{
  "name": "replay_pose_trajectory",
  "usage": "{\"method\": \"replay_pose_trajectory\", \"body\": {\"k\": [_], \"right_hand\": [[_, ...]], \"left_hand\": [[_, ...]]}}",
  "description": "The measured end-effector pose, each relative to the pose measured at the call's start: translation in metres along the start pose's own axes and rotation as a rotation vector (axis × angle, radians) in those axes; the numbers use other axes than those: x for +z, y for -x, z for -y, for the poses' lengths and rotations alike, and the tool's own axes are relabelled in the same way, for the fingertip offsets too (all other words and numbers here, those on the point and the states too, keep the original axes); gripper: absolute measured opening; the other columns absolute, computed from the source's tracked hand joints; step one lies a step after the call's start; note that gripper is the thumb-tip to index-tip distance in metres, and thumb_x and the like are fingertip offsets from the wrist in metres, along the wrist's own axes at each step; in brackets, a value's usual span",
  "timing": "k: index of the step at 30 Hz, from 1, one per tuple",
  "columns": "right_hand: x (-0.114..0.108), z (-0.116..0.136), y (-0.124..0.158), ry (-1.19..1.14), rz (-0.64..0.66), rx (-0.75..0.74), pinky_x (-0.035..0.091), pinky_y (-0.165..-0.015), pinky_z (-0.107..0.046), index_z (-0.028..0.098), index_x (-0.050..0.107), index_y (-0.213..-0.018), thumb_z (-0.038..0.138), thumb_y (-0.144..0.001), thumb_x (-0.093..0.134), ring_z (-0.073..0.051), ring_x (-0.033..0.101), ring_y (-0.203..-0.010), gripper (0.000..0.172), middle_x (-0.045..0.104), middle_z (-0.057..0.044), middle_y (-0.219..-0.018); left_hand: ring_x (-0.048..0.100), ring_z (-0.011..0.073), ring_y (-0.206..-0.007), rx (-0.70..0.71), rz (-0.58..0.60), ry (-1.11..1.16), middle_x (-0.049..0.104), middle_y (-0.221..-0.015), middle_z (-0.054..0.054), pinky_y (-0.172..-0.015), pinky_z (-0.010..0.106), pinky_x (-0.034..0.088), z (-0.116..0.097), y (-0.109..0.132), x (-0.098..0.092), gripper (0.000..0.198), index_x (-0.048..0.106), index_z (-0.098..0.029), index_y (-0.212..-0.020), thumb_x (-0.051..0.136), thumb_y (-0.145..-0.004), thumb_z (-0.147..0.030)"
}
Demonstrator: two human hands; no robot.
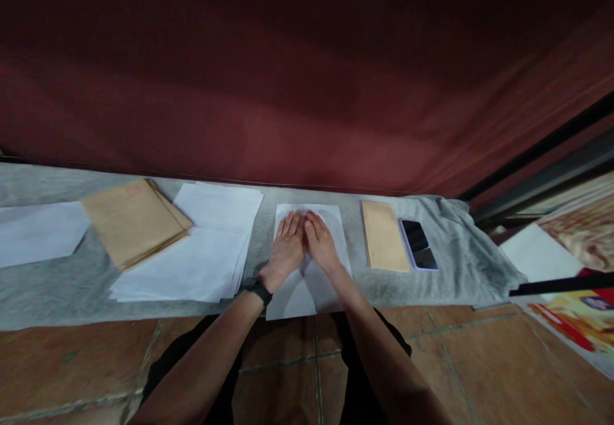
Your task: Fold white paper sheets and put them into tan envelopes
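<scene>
A sheet of white paper (292, 297) lies in front of me on the grey cloth, its near edge at the cloth's front. My left hand (289, 244) rests flat on it, fingers stretched out and pointing away from me. Beside it, my right hand (320, 240) also presses flat on the paper, fingers extended, the two hands nearly touching at the middle. Neither hand grips anything. Part of the sheet is hidden under the hands. A dark band (259, 290) is worn on my left wrist.
Left of the sheet lie a stack of white paper (206, 258), several brown envelopes (132, 220) partly on it, and another white sheet (38, 233). To the right are a brown envelope (384, 236) and a phone (419, 244). A dark red curtain (288, 124) hangs behind the cloth (460, 252).
</scene>
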State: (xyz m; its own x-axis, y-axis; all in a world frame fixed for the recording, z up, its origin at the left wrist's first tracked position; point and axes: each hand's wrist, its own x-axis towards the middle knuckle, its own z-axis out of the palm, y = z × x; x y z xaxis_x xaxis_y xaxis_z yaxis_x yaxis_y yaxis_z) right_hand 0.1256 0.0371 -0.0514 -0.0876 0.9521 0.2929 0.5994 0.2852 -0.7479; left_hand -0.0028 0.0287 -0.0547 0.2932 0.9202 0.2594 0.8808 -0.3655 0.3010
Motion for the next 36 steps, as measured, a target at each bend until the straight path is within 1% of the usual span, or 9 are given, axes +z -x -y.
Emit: {"method": "replay_pose_trajectory", "body": {"k": [3,6,12,16,20,27,30,32,36], "right_hand": [[0.017,0.009,-0.002,0.105,0.113,0.026,0.030,-0.127,-0.040,0.013,0.056,-0.148,0.043,-0.110,0.023,-0.021,0.043,-0.149,0.059,0.054,-0.012,-0.156],[0.021,0.007,-0.004,0.200,0.135,0.063,0.027,-0.128,-0.042,0.012,0.051,-0.152,0.041,-0.111,0.017,-0.021,0.039,-0.152,0.061,0.049,-0.012,-0.159],[0.013,-0.015,-0.003,0.434,0.143,0.006,0.020,-0.128,-0.050,0.013,0.045,-0.156,0.041,-0.111,0.024,-0.026,0.032,-0.155,0.057,0.040,-0.014,-0.164],[0.006,-0.032,-0.001,0.513,0.054,0.018,0.024,-0.126,-0.053,0.013,0.042,-0.158,0.043,-0.110,0.029,-0.028,0.035,-0.154,0.057,0.039,-0.016,-0.164],[-0.003,-0.045,0.003,0.531,-0.035,0.038,0.026,-0.124,-0.055,0.010,0.043,-0.156,0.043,-0.110,0.030,-0.030,0.039,-0.151,0.059,0.042,-0.020,-0.162],[-0.025,-0.059,0.013,0.540,-0.068,0.078,0.028,-0.123,-0.055,0.005,0.043,-0.155,0.040,-0.109,0.032,-0.032,0.040,-0.151,0.059,0.042,-0.023,-0.161],[-0.032,-0.056,0.016,0.531,-0.072,0.116,0.028,-0.123,-0.059,0.000,0.042,-0.154,0.037,-0.107,0.033,-0.035,0.038,-0.152,0.060,0.040,-0.026,-0.160],[-0.032,-0.048,0.020,0.488,-0.070,0.130,0.027,-0.123,-0.061,0.000,0.041,-0.155,0.035,-0.107,0.032,-0.035,0.035,-0.153,0.060,0.038,-0.026,-0.162],[-0.017,-0.021,0.037,0.341,0.041,0.079,0.029,-0.126,-0.055,0.011,0.036,-0.160,0.036,-0.109,0.025,-0.027,0.030,-0.156,0.058,0.036,-0.017,-0.166]], "left_hand": [[0.029,0.0326,-0.156,0.035,0.124,0.021,0.038,-0.164,0.022,-0.128,0.055,0.020,-0.002,-0.005,0.019,0.074,0.025,-0.007,-0.162,0.048,-0.093,-0.017],[0.026,0.0308,-0.158,0.015,0.126,0.020,0.034,-0.166,0.021,-0.129,0.055,0.019,0.001,-0.008,0.023,0.078,0.018,-0.010,-0.165,0.047,-0.093,-0.016],[0.025,0.0276,-0.158,-0.119,0.077,-0.067,0.033,-0.166,0.020,-0.130,0.048,0.018,0.013,-0.013,0.013,0.061,0.034,-0.003,-0.159,0.030,-0.100,-0.019],[0.029,0.0286,-0.157,-0.210,0.020,-0.064,0.035,-0.166,0.020,-0.129,0.046,0.019,0.026,-0.015,0.009,0.063,0.037,-0.003,-0.158,0.032,-0.102,-0.031],[0.030,0.0294,-0.156,-0.241,-0.018,-0.041,0.038,-0.164,0.019,-0.128,0.050,0.022,0.036,-0.013,0.009,0.063,0.038,-0.006,-0.158,0.034,-0.101,-0.033],[0.032,0.0318,-0.156,-0.259,-0.034,-0.038,0.038,-0.164,0.021,-0.127,0.051,0.024,0.047,-0.011,0.004,0.064,0.040,-0.003,-0.156,0.033,-0.101,-0.033],[0.029,0.0334,-0.156,-0.279,-0.080,-0.026,0.037,-0.164,0.023,-0.128,0.053,0.022,0.040,-0.011,-0.003,0.064,0.039,-0.001,-0.156,0.033,-0.101,-0.033],[0.026,0.0338,-0.157,-0.252,-0.097,-0.001,0.034,-0.165,0.024,-0.129,0.053,0.019,0.027,-0.006,-0.004,0.064,0.037,0.001,-0.156,0.032,-0.102,-0.032],[0.025,0.0307,-0.158,-0.055,0.001,0.122,0.032,-0.167,0.021,-0.128,0.053,0.023,-0.011,0.022,0.010,0.062,0.033,-0.005,-0.159,0.033,-0.101,-0.028]]}}
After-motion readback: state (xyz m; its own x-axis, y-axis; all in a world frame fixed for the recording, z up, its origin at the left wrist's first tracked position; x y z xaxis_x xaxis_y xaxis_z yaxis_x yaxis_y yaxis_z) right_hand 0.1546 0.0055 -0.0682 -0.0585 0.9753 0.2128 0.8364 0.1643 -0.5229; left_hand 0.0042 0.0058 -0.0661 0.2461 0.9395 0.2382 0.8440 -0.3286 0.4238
